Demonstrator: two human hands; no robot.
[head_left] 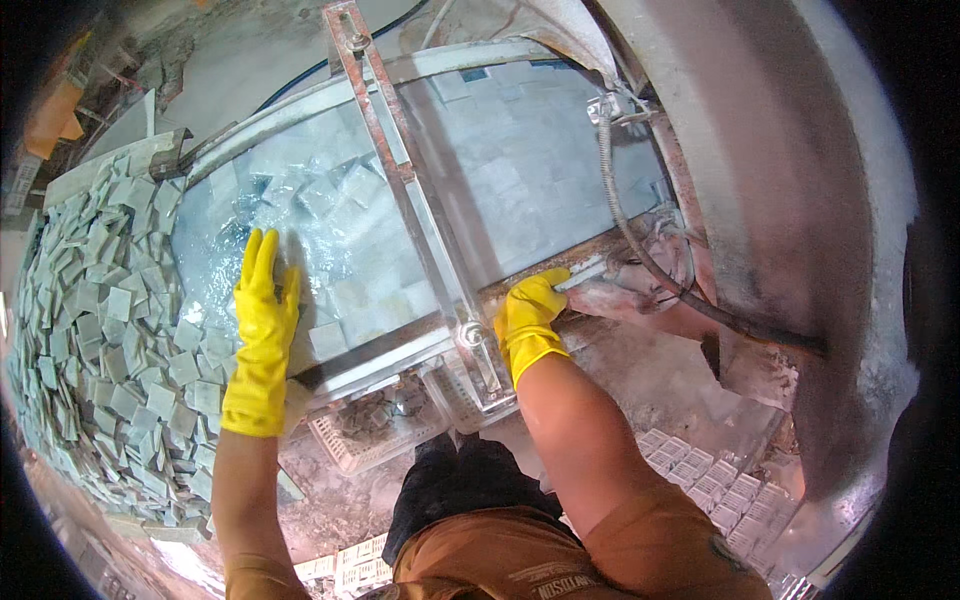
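My left hand (264, 300), in a yellow rubber glove, lies flat with fingers apart on small wet square tiles (340, 250) inside a large round metal tub (300, 105). My right hand (530, 312), also in a yellow glove, is closed around a pale lever-like handle (590, 275) at the tub's near rim. A rusty metal bar (400, 180) crosses over the tub between my hands. The tiles under the water look pale grey and blue.
A big heap of loose grey-green square tiles (100, 300) lies to the left of the tub. A curved grey machine housing (780, 200) and a dark hose (650, 260) stand at the right. White plastic crates (710, 480) sit low right; a mesh basket (370, 425) sits below the rim.
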